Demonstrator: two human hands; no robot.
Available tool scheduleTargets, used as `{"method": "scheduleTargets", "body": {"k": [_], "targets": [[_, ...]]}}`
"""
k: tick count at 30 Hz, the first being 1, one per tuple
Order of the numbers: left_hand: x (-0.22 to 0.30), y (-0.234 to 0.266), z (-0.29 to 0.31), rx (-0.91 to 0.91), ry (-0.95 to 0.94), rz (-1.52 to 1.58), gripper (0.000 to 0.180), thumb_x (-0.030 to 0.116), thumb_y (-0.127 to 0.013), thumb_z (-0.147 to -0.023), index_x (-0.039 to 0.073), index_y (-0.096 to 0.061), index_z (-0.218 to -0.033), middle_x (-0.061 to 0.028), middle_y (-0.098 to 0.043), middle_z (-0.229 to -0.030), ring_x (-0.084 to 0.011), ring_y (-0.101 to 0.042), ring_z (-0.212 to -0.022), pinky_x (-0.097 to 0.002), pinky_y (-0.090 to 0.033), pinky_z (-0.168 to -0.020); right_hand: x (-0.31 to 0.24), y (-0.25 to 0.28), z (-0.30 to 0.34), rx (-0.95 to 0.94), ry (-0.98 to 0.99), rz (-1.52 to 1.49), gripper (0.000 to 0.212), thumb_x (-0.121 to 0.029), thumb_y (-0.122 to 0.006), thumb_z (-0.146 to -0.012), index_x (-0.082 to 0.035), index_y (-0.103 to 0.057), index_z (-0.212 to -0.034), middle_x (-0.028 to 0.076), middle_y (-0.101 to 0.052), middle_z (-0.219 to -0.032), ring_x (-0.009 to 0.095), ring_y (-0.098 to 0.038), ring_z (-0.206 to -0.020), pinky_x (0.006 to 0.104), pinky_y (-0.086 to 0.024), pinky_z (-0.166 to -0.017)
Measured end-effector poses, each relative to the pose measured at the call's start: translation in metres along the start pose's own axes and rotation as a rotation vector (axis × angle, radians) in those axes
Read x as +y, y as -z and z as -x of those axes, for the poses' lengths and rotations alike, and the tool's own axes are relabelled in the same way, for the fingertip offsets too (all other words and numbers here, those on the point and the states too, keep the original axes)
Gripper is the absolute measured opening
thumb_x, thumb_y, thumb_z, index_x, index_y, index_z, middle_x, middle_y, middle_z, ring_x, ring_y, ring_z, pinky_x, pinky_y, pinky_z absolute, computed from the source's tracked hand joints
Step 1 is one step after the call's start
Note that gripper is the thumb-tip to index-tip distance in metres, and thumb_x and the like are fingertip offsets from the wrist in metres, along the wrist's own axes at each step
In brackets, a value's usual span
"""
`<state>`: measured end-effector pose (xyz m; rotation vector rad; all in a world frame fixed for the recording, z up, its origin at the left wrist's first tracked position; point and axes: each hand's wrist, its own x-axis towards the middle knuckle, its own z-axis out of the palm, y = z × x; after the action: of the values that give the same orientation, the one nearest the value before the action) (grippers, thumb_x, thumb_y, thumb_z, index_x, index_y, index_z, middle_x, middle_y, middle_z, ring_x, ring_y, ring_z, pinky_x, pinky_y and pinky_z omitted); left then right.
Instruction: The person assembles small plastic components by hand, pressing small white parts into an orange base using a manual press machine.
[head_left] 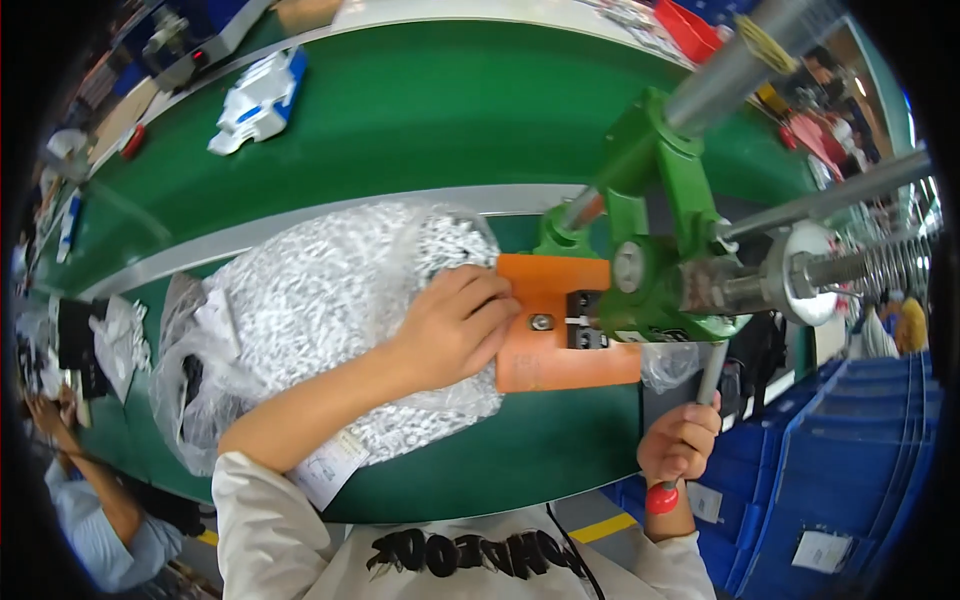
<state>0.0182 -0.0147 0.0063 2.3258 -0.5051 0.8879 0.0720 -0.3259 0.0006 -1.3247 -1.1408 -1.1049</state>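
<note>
On the green surface (560,445), a clear bag (340,330) is filled with small white pieces (300,265). The left hand (455,325) is laid with fingers bent together over the orange plate's (540,370) left edge; whether anything is pinched cannot be told. Just right of it, nearer than to the right hand (680,440), the black block (587,340) is set lengthwise away from the wearer, beside the green press (688,190). The lever (713,375) is gripped in the right fist. Far right, blue crates (800,460) are seen, contents hidden.

Left fingers (488,318) bent, right fingers (697,436) curled
</note>
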Motion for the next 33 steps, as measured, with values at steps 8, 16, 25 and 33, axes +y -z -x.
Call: {"method": "scheduleTargets", "body": {"k": [8,16,25,33], "targets": [[0.014,-0.012,-0.008,-0.066,0.023,0.013,0.026,0.018,-0.066,-0.083,0.008,-0.065,-0.106,-0.0068,-0.062,-0.105,-0.0269,-0.057,-0.103,-0.0394,-0.046,-0.087,-0.006,0.015,-0.011,-0.188,-0.114,0.114,0.027,-0.025,-0.039,-0.101,-0.006,-0.045,-0.083,0.012,-0.054,-0.095,0.034,-0.053,-0.104,0.0521,-0.052,-0.081],[0.027,-0.031,-0.023,-0.116,0.097,0.242,0.021,0.018,-0.064,-0.089,0.003,-0.066,-0.103,-0.011,-0.066,-0.099,-0.0298,-0.06,-0.099,-0.041,-0.047,-0.086,-0.024,0.002,-0.046,-0.196,-0.306,0.077,0.039,-0.034,-0.036,-0.104,-0.005,-0.043,-0.08,0.011,-0.05,-0.091,0.032,-0.052,-0.098,0.0453,-0.051,-0.074],[0.035,-0.031,-0.04,-0.093,0.264,0.494,0.016,0.012,-0.062,-0.088,-0.001,-0.067,-0.095,-0.0131,-0.068,-0.078,-0.0313,-0.066,-0.073,-0.0401,-0.051,-0.067,-0.008,-0.002,-0.115,-0.031,-0.415,-0.346,0.025,-0.027,-0.042,-0.104,-0.009,-0.044,-0.088,0.006,-0.039,-0.087,0.026,-0.044,-0.092,0.0371,-0.038,-0.075],[0.029,-0.023,-0.033,0.018,0.275,0.536,0.014,0.012,-0.067,-0.088,-0.001,-0.067,-0.095,-0.0138,-0.069,-0.08,-0.0277,-0.068,-0.072,-0.037,-0.052,-0.067,0.034,-0.035,-0.162,-0.09,-0.656,-0.298,0.027,-0.016,-0.045,-0.103,0.002,-0.05,-0.121,0.008,-0.048,-0.1,0.016,-0.044,-0.091,0.0232,-0.033,-0.064]]}}
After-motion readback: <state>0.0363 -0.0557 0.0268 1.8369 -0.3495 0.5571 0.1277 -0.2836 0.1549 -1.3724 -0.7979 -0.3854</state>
